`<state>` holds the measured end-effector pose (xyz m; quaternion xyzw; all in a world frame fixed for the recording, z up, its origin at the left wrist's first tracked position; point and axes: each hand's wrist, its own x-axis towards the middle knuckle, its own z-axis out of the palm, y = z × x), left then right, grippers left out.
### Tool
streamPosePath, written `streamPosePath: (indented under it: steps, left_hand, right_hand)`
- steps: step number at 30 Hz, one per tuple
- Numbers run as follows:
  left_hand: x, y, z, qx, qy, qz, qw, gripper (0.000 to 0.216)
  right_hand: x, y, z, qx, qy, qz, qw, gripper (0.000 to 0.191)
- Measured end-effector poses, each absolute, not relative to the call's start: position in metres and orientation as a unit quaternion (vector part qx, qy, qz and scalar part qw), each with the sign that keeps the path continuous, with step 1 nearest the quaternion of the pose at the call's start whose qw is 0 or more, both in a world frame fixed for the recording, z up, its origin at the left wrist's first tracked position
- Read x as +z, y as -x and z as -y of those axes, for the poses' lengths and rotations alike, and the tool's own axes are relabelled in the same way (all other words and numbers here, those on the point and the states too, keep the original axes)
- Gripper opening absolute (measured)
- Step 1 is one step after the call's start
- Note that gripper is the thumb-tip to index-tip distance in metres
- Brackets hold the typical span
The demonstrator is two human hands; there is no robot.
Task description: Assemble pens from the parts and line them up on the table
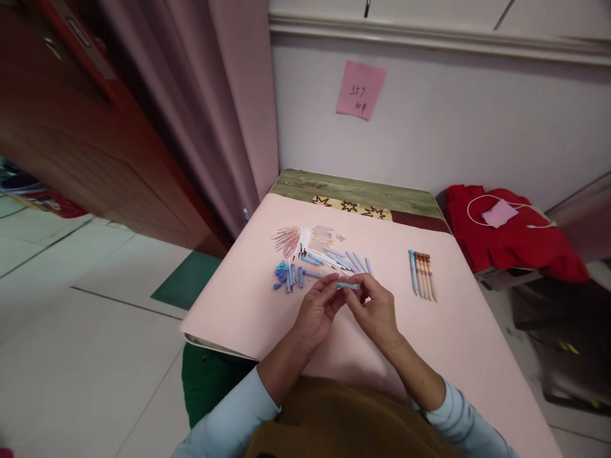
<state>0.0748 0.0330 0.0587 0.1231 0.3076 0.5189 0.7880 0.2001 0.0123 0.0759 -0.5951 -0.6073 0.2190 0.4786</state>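
Both my hands meet over the middle of the pink table mat (458, 343). My left hand (316, 313) and my right hand (377, 312) pinch a small light-blue pen part (348, 285) between their fingertips, one at each end. Just beyond my fingers lie loose pen pieces: blue caps (285, 277), light-blue barrels (351, 261), and a fan of thin pink and clear refills (296, 239). To the right lies a neat row of several assembled pens (422, 275), one blue and the others orange.
The small table stands against a white wall with a pink sticky note (360, 90). A red cloth with a white cord (510, 238) lies on a box to the right. A curtain and a dark wooden door are at the left, over a tiled floor.
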Motion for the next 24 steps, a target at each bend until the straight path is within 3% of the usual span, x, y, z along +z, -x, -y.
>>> streamPosePath:
  steps: [5,9,15,20,24]
  left_hand:
    - [0.067,-0.076,-0.029,0.525,-0.174,-0.338,0.761,0.030]
    - [0.071,-0.079,-0.026,0.537,-0.222,-0.355,0.732,0.030]
    - [0.069,-0.077,-0.026,0.538,-0.233,-0.366,0.722,0.032]
    - [0.066,-0.075,-0.029,0.501,-0.145,-0.303,0.797,0.032]
    - [0.066,-0.077,-0.028,0.485,-0.147,-0.287,0.813,0.027]
  right_hand:
    - [0.077,-0.208,-0.011,0.416,0.563,0.491,0.519,0.023]
    - [0.080,-0.212,-0.011,0.453,0.535,0.448,0.555,0.029]
    - [0.089,-0.215,-0.006,0.376,0.557,0.485,0.559,0.026]
    - [0.092,-0.214,0.003,0.160,0.580,0.588,0.540,0.017]
    - [0.090,-0.208,0.002,0.153,0.576,0.638,0.487,0.012]
